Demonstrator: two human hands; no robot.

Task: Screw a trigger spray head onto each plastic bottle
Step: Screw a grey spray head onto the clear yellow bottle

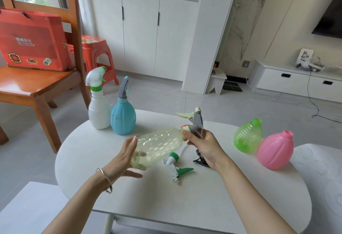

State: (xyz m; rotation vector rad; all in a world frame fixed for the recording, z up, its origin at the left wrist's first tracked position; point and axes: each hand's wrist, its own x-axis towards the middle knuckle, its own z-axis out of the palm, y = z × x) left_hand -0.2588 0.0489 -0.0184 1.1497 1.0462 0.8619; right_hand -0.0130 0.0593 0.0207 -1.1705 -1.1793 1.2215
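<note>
Counting across the desk [148,196], you look about halfway through. The white bottle [99,111] and the blue bottle [123,119] stand together at the far left edge, each with a trigger head seated on its neck. The third, a pale yellow bottle [159,146], lies tilted in the air between your hands. Your left hand [127,158] is flat and wide against its base end, and your right hand [201,145] pinches the collar of the grey-and-cream trigger head [197,122] at its neck. Whether that collar is fully tight cannot be told. The green bottle [248,137] and pink bottle [274,152] wait at the right with bare necks. A white-and-green trigger head [174,167] and a dark trigger head [200,160] lie loose below your hands.
</note>
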